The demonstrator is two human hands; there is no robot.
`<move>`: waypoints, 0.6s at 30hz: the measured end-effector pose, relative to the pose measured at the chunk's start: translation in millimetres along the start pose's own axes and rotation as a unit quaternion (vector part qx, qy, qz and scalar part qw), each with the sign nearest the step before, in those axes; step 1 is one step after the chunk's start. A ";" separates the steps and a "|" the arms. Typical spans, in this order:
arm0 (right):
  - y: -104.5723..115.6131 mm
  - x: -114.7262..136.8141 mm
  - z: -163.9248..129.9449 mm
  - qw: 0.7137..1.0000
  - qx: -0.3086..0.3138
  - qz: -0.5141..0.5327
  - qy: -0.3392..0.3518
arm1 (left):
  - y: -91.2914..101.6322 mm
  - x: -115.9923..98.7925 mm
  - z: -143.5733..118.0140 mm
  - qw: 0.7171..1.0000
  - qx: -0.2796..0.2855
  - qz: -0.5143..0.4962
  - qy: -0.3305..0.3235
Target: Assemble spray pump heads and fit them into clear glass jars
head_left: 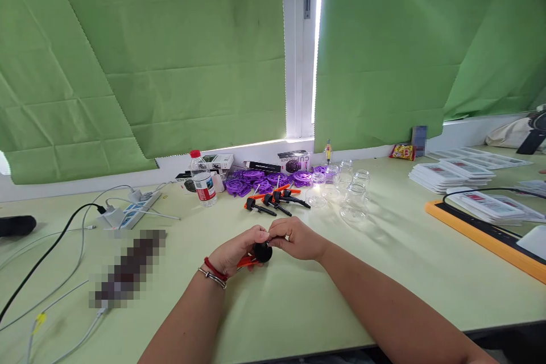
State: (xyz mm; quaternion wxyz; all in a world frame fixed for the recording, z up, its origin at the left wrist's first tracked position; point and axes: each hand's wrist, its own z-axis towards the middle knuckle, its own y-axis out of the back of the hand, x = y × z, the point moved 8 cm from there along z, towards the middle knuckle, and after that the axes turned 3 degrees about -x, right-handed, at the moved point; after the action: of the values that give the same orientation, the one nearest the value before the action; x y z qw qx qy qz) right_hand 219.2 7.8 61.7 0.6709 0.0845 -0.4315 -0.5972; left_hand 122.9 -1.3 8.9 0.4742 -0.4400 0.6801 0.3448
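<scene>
Both my hands meet over the pale green table (298, 307): my left hand (234, 251) grips the black-and-orange pump sprayer head (259, 253), my right hand (294, 237) pinches its black cap. Several more sprayer heads (275, 199) and the clear glass jars (347, 193) lie beyond, untouched, so I judge most of the work remains.

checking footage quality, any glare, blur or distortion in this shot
Head view: a bright strip of daylight glares between the green blinds; the table is evenly lit with soft shadows; wide-lens stretch bends the edges; a pixelated patch hides something left of the hands; the clear jars look faint.
</scene>
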 end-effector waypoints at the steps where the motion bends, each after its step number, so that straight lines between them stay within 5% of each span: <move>1: 0.3 -0.1 0.1 1.000 0.000 -0.001 -0.002 | -0.1 -0.2 0.0 1.000 -0.001 0.002 0.000; 18: -3.4 -5.3 -1.0 1.000 -0.005 -0.004 -0.004 | -0.9 -0.2 0.5 1.000 0.004 0.010 -0.003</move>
State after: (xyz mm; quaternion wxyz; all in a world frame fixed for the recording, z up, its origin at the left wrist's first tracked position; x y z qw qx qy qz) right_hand 217.9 11.1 56.4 0.6669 0.0808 -0.4311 -0.6024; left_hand 124.0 -1.1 8.8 0.4744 -0.4307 0.6842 0.3483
